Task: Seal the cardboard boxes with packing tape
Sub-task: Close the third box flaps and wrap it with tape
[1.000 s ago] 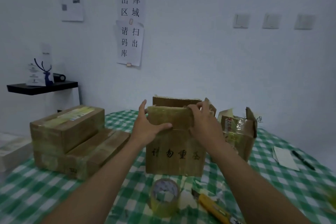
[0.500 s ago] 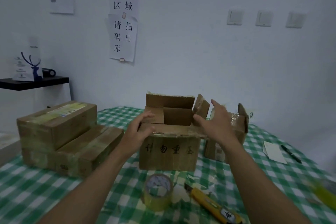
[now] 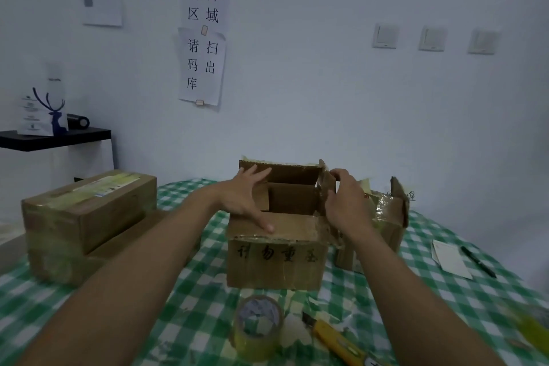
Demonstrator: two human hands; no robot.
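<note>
The worktop (image 3: 445, 294), covered in green check cloth, carries everything. Two sealed boxes (image 3: 89, 214) sit stacked at the left and appear finished. The open box (image 3: 274, 261) stands at the centre, directly ahead of you. Its long axis runs left to right across your view. A second open box (image 3: 389, 217) stands just beside it on the right, partly hidden by your arm.

Note the flaps:
- The far flap (image 3: 285, 171) stands upright.
- The near flap (image 3: 285, 226) lies turned out toward you.
- The right flap (image 3: 325, 187) stands tilted at the right end.

Your hands are apart, one at each end of the opening. The left hand (image 3: 242, 196) is spread with straight fingers, its thumb touching the near flap. The right hand (image 3: 346, 208) has its fingers curled over the top of the right flap.

The right hand is therefore placed for the likely next fold: the right flap inward, then the long flaps over it. The tape roll (image 3: 258, 327) stands on the near side of the box, within reach of either hand. The utility knife (image 3: 335, 339) lies just to its right.
</note>
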